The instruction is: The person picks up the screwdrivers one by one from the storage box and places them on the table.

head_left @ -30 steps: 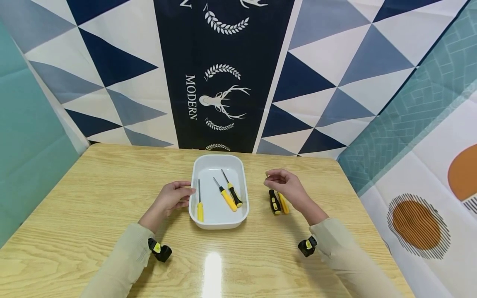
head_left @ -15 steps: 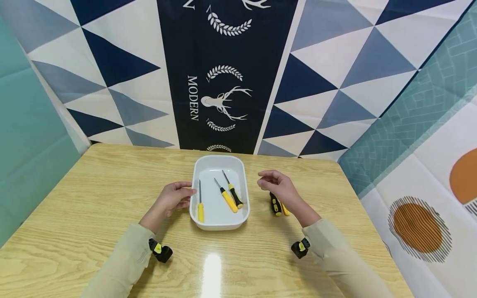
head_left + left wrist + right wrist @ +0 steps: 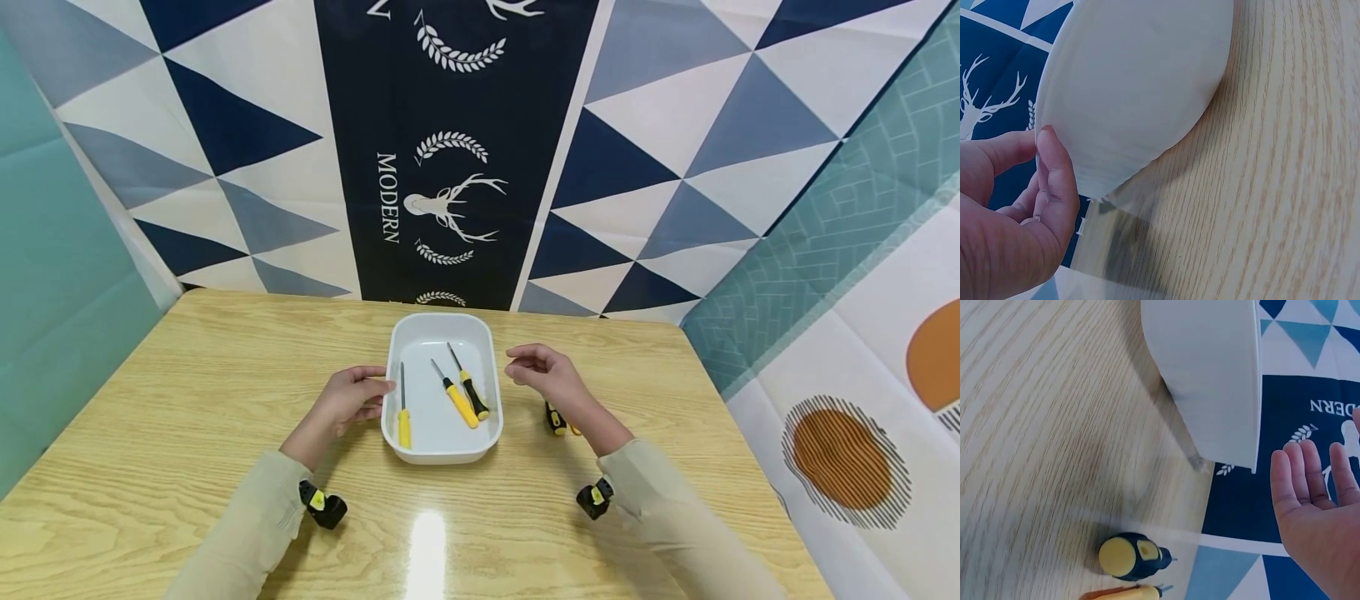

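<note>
A white tray (image 3: 441, 457) stands on the table. Inside lie three screwdrivers: a plain yellow-handled screwdriver (image 3: 404, 427) at the left, a yellow screwdriver with a black collar (image 3: 461, 405), and a black-and-yellow screwdriver (image 3: 473, 395) at the right. My left hand (image 3: 348, 400) pinches the tray's left rim, thumb and fingers on either side of the wall (image 3: 1141, 81). To the right of the tray, my right hand (image 3: 551, 379) is raised with bent, relaxed fingers and nothing in them. Its fingertips are a short way from the right wall (image 3: 1210, 375).
On the table below my right hand lie a black screwdriver with yellow inlays (image 3: 1132, 556) and a yellow screwdriver (image 3: 1132, 593), both partly hidden in the head view. The wooden table (image 3: 225, 358) runs back to a patterned wall cloth (image 3: 442, 167).
My right hand has moved left from above the loose screwdrivers toward the tray. My left hand and the tray have stayed in place.
</note>
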Tool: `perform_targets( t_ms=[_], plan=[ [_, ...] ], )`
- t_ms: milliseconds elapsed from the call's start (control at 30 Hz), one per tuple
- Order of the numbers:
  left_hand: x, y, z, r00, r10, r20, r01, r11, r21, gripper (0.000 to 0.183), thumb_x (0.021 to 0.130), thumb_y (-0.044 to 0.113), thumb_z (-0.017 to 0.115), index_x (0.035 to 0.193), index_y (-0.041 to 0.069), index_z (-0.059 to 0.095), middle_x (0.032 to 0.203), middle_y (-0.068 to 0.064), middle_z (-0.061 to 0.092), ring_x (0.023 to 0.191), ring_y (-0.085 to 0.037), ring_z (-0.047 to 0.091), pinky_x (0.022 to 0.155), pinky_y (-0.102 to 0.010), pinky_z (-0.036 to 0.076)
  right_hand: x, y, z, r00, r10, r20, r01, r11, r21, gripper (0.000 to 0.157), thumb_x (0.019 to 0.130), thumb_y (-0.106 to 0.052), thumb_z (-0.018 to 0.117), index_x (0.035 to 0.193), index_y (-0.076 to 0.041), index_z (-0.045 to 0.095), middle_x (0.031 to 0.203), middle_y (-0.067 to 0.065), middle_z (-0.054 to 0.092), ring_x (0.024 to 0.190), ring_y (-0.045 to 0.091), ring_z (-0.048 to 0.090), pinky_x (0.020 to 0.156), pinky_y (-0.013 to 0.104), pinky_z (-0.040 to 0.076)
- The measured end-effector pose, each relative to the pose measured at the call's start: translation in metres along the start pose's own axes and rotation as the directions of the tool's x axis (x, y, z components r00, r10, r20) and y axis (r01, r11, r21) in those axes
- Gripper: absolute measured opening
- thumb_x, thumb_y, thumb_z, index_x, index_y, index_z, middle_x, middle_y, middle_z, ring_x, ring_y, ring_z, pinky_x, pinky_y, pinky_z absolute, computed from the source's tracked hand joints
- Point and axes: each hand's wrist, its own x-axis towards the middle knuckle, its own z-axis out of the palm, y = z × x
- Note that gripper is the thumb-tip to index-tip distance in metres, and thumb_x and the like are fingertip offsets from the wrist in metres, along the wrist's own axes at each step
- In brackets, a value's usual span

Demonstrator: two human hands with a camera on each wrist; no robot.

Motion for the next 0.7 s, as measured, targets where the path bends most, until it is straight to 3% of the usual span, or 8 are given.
perform_targets(
  t_ms=[100,333,700],
  plan=[
    [-0.001,0.000,0.000,1.000,0.000,0.002,0.000,1.000,0.005,0.048,0.090,0.013,0.061,0.134,0.000,0.045,0.093,-0.007,0.061,0.073,-0.012,0.060,0.065,-0.023,0.055,0.001,-0.002,0.004,1.000,0.007,0.008,-0.007,1.000,-0.001,0.039,0.089,-0.024,0.065,0.123,-0.007,0.056,0.108,0.007,0.060,0.091,0.013,0.059,0.089,0.033,0.052],
    [-0.001,0.000,0.000,1.000,0.011,-0.015,-0.011,1.000,-0.003,0.049,0.088,0.016,0.064,0.132,0.003,0.048,0.093,-0.007,0.061,0.072,-0.011,0.059,0.063,-0.021,0.054,0.005,-0.007,0.015,0.999,-0.008,0.032,0.008,1.000,-0.009,0.040,0.089,-0.023,0.065,0.123,-0.004,0.056,0.108,0.010,0.061,0.089,0.014,0.060,0.094,0.046,0.049],
    [0.002,-0.003,0.002,1.000,-0.004,-0.028,0.004,1.000,0.004,0.047,0.088,0.016,0.064,0.131,0.004,0.050,0.092,-0.006,0.062,0.072,-0.011,0.060,0.065,-0.023,0.055,0.014,-0.008,0.032,0.996,-0.002,0.085,0.001,1.000,0.014,0.039,0.088,-0.022,0.065,0.122,-0.004,0.057,0.108,0.008,0.063,0.093,0.018,0.061,0.092,0.043,0.051]
  ],
)
